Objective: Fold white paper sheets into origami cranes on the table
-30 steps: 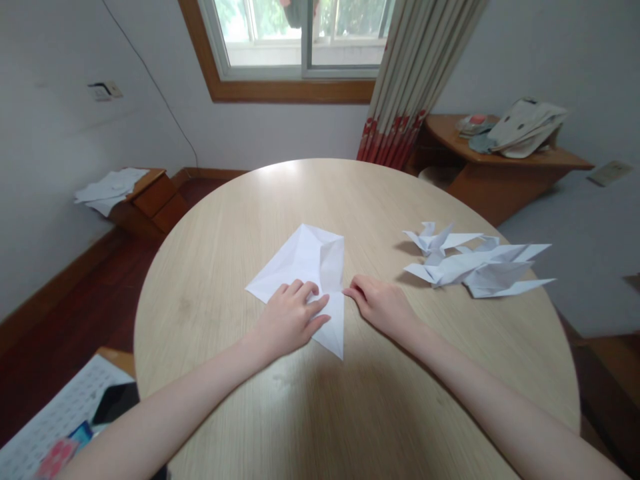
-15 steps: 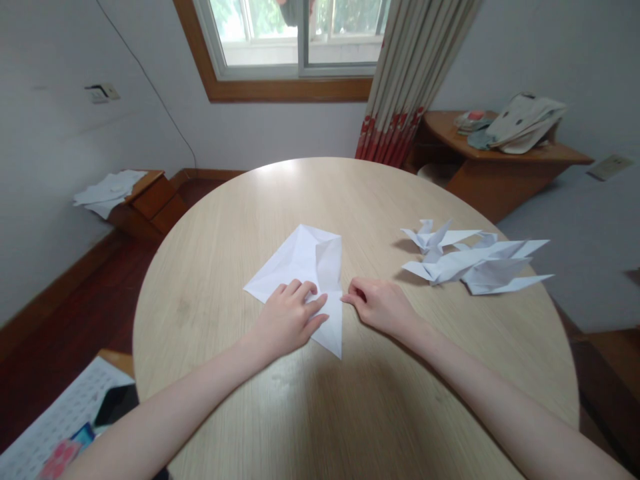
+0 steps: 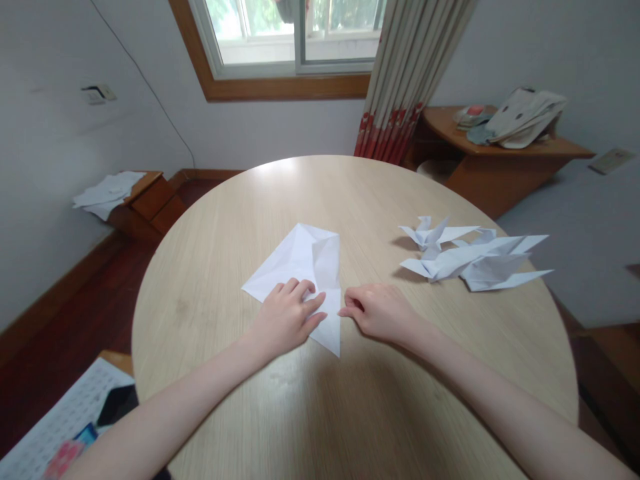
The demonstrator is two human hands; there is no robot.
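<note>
Sheet of creased, part-folded white paper [image 3: 327,257] lay nr. the centre of the round, pale wood-grain table [image 3: 215,227]. L. hand [image 3: 285,312] rested on its near part, fingers spread, nothing pinched. R. hand [image 3: 377,310] was at the sheet's R. edge, fingers curled in, thumb tip approx. on the edge; couldn't tell if it pinched any paper. Folded white paper birds [image 3: 453,260] sat grouped on the table's R. side, apart from both hands. Long beige curtain w/ red-patterned hem [image 3: 410,60] hung beyond.
</note>
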